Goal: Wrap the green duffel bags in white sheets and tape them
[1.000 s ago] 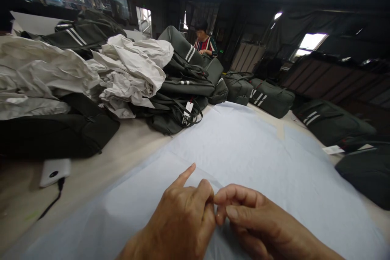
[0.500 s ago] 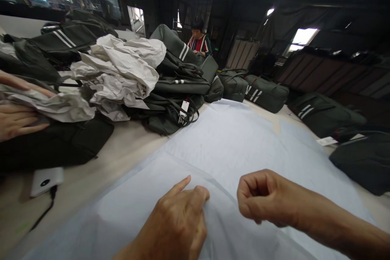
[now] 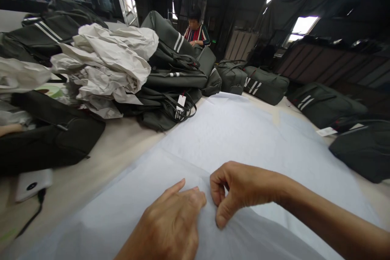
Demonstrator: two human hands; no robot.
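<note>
Some crumpled paper (image 3: 112,59) heaped upper left, perhaps kept off white sheet (image 3: 222,138). Lower centre: left hand (image 3: 170,223) lies on sheet, likely steadying it, fingertips partly hidden, hold unclear; right hand (image 3: 236,189) beside it, grip narrowly parted, thumb on sheet, pinch uncertain.

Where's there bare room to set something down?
Biggest: the pale sheet beyond the left hand and right hand, between the tagged bag and the bags along the right. Smaller: the table strip between the black bag and the sheet's left edge. Crowded: far left, with crumpled paper, stacked bags.
</note>
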